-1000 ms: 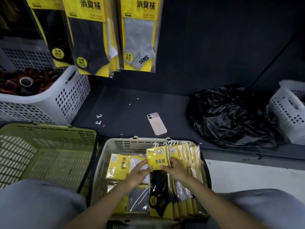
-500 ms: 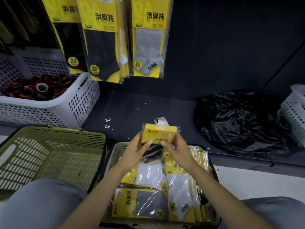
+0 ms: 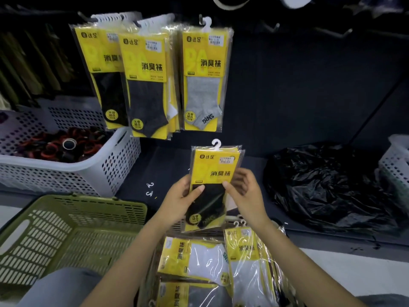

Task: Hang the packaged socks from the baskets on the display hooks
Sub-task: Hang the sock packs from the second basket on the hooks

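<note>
A yellow pack of black socks [image 3: 213, 173] with a white hanger hook stands upright above the basket. My left hand [image 3: 180, 198] grips its left edge, thumb on the front. My right hand [image 3: 242, 193] grips its right edge. More sock packs [image 3: 199, 260] lie in the basket below my arms, whose rim is mostly hidden. Three rows of hung sock packs [image 3: 145, 85] fill the display hooks [image 3: 207, 21] above, on the dark back wall.
An olive-green basket [image 3: 73, 229] stands at the lower left. A white basket [image 3: 106, 167] of dark rings sits on the shelf at left. A black plastic bag [image 3: 332, 187] and another white basket [image 3: 396, 160] lie at right. Loose white hooks [image 3: 150, 189] lie on the shelf.
Both hands have lifted the pack of black socks out of the basket and turned it upright, hook on top. The view has tilted upward, showing the hooks.
</note>
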